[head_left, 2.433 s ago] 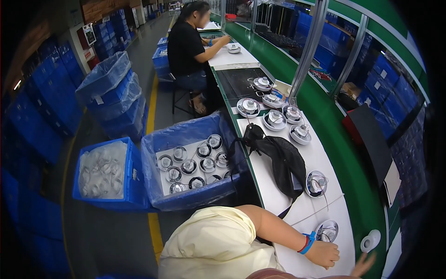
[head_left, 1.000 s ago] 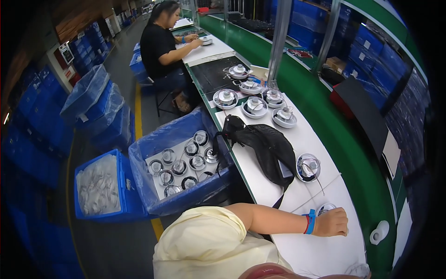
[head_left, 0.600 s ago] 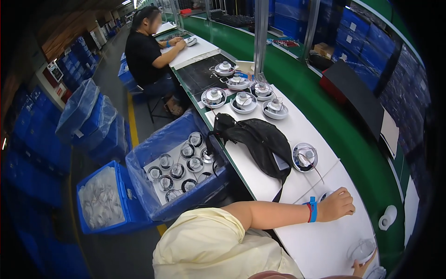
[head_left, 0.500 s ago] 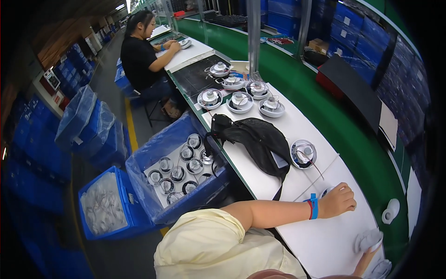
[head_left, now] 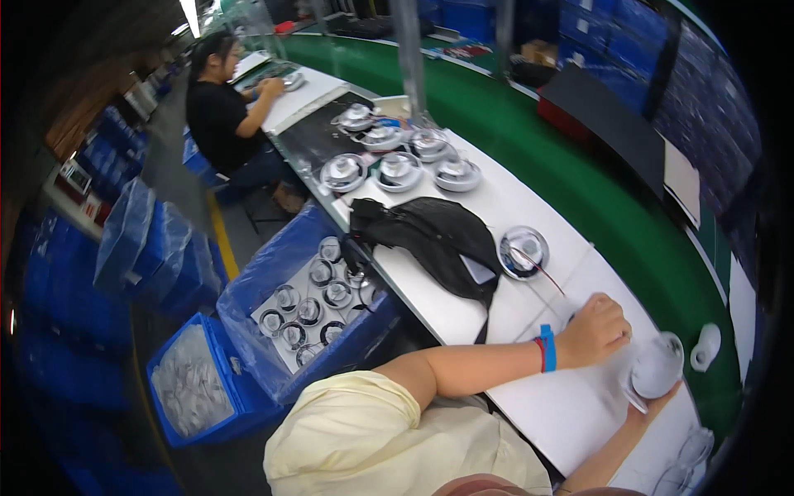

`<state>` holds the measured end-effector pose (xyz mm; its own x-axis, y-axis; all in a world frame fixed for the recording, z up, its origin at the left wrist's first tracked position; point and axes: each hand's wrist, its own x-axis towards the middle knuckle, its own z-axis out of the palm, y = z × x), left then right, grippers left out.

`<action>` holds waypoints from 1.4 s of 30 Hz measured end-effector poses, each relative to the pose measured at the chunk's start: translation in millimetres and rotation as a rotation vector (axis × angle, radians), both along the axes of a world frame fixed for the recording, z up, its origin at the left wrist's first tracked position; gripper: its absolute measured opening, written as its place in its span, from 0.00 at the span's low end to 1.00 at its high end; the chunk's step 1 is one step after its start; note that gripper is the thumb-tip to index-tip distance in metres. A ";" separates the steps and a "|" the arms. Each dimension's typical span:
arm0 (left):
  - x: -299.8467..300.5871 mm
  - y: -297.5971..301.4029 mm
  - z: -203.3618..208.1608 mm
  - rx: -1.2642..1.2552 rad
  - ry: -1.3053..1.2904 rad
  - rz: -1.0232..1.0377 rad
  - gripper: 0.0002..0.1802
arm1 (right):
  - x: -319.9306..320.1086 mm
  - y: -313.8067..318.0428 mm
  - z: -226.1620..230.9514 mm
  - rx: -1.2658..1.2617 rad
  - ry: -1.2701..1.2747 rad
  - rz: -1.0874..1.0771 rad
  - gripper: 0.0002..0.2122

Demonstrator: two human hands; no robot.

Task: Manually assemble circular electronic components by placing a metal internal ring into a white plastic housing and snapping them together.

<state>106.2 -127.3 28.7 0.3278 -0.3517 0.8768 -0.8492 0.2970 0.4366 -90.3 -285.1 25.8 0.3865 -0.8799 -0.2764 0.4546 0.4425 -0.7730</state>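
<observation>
In the head view, the right hand (head_left: 659, 402) grasps a white housing (head_left: 656, 368) from below, probably to bear its weight, at the table's (head_left: 542, 409) near end. The left hand (head_left: 593, 331) is curled just beside it; whether it grips anything, I cannot tell. Lamps (head_left: 398, 171) stand beyond the bag (head_left: 438, 240), perhaps for elbow room. Compared with the earlier frame, housing and left hand are closer.

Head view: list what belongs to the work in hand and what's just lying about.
Likely in the work:
white domed piece, in the right hand
single round wired unit on the white worktop
six clustered round units

Probably just lying about:
black strapped bag
flat grey slab, perhaps a phone, at its edge
</observation>
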 end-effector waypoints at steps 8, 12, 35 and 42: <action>19.4 3.7 -0.5 0.092 0.110 0.074 0.06 | 18.8 21.0 -53.2 -0.401 0.279 0.400 0.40; 12.3 0.9 6.4 0.114 0.082 0.104 0.06 | 49.4 52.8 -1.4 -0.244 0.029 0.529 0.45; -1.1 3.6 0.6 0.209 0.087 0.029 0.06 | 51.2 64.2 7.3 -0.423 0.086 0.682 0.47; 6.7 7.8 7.0 0.189 -0.020 0.012 0.07 | 49.0 65.1 18.3 -0.482 0.123 0.667 0.47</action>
<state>112.9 -119.5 35.7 0.3165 -0.5067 0.8019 -0.8611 0.2011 0.4669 -41.2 -220.0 44.2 0.8605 -0.5094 -0.0022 0.1138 0.1964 -0.9739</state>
